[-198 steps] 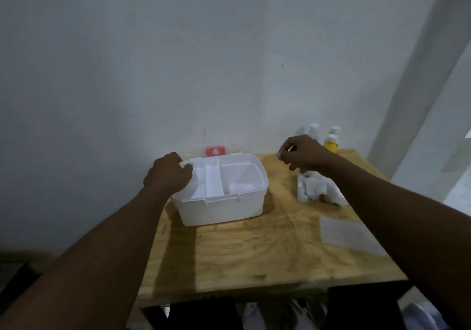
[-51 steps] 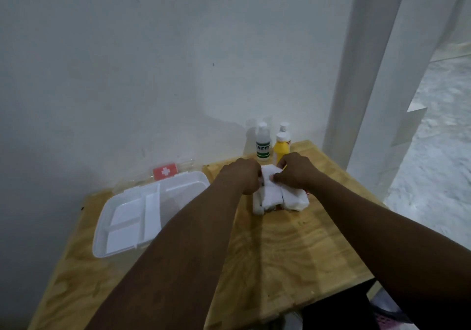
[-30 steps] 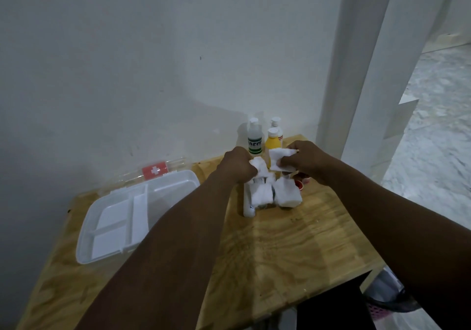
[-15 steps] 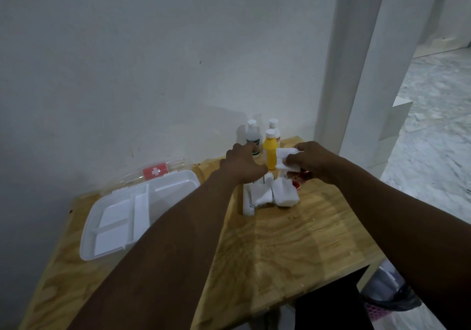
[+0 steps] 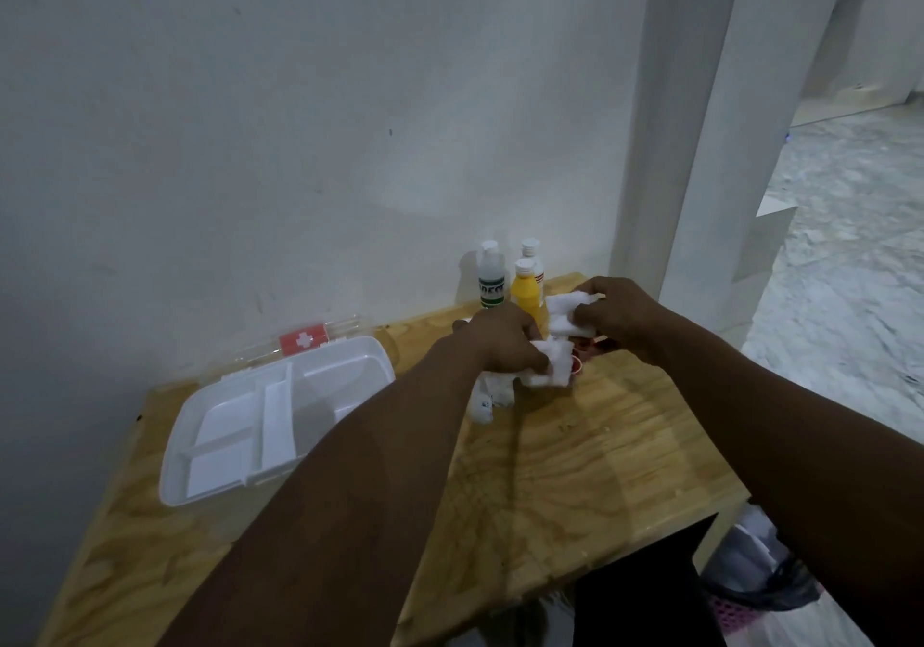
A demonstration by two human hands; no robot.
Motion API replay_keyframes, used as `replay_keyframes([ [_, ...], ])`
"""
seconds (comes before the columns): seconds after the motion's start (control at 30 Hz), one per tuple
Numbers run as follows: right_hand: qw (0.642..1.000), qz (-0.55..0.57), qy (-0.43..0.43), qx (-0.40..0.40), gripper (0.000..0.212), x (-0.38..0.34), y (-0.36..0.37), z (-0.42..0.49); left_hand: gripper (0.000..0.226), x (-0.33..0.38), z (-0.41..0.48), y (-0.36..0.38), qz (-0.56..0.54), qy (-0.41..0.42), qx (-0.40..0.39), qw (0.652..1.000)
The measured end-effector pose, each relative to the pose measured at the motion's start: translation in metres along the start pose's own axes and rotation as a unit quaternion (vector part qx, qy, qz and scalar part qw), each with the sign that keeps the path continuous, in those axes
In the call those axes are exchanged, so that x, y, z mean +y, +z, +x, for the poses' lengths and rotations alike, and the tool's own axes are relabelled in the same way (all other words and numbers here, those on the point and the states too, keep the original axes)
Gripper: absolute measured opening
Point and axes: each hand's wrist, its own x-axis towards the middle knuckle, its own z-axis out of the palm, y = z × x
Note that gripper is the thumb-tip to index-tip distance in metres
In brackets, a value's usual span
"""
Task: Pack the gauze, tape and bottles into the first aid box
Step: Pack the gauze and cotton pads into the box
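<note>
White box (image 5: 280,411), red-cross label (image 5: 302,340); yellow bottle (image 5: 526,291); white gauze (image 5: 552,369).

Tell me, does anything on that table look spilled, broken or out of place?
Nothing stands out. The three bottles stand upright by the wall, the box lies open, and the gauze is a loose heap only because the left hand and the right hand each grip pieces of it.
</note>
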Motion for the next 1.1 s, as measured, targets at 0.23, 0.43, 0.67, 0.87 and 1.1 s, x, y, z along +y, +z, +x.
replay_keyframes([
  [0.23, 0.997, 0.060, -0.030, 0.035, 0.032, -0.019, -0.005, 0.002, 0.021, -0.006, -0.014, -0.044, -0.199, 0.011, 0.087, 0.976],
  [0.43, 0.993, 0.103, -0.044, 0.024, 0.026, -0.040, 0.007, 0.004, 0.030, -0.024, -0.027, -0.067, -0.347, -0.040, 0.101, 0.932],
  [0.67, 0.985, 0.165, -0.049, -0.025, 0.007, -0.079, 0.051, 0.003, 0.029, -0.063, -0.056, -0.102, -0.432, -0.060, 0.124, 0.891],
  [0.87, 0.987, 0.098, -0.058, -0.114, 0.017, -0.107, 0.105, -0.011, 0.032, -0.111, -0.103, -0.134, -0.411, -0.090, 0.161, 0.893],
  [1.1, 0.955, -0.008, -0.079, -0.287, 0.012, -0.137, 0.183, -0.044, 0.023, -0.185, -0.167, -0.145, -0.374, -0.159, 0.219, 0.887],
])
